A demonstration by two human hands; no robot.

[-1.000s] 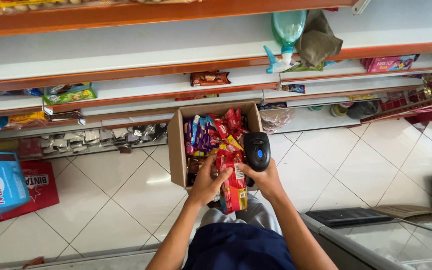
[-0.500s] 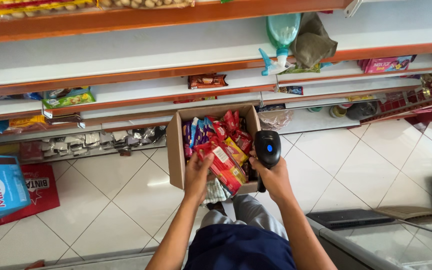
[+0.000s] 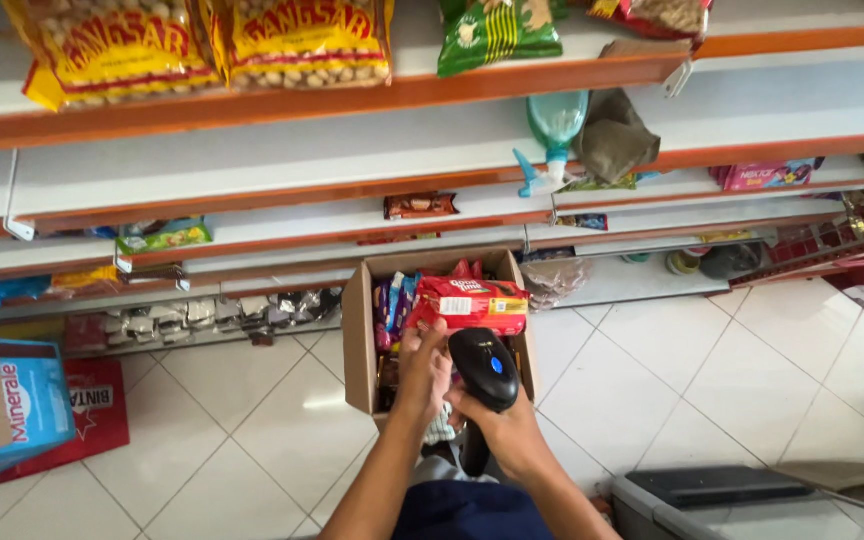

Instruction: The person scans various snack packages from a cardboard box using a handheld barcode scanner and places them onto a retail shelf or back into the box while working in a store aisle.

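My left hand holds up a red snack packet above an open cardboard box that rests on my lap. The box is full of several coloured snack packets. My right hand grips a black handheld barcode scanner with a blue button, its head just below the red packet.
Orange-edged white shelves run across in front, with yellow nut bags on top, a blue spray bottle and a grey cloth. A blue carton stands left on the tiled floor. A grey freezer lid lies lower right.
My left hand has lifted one red packet out of the box and turned it flat. The scanner has moved left, under the packet. The view has tilted up toward the shelves.
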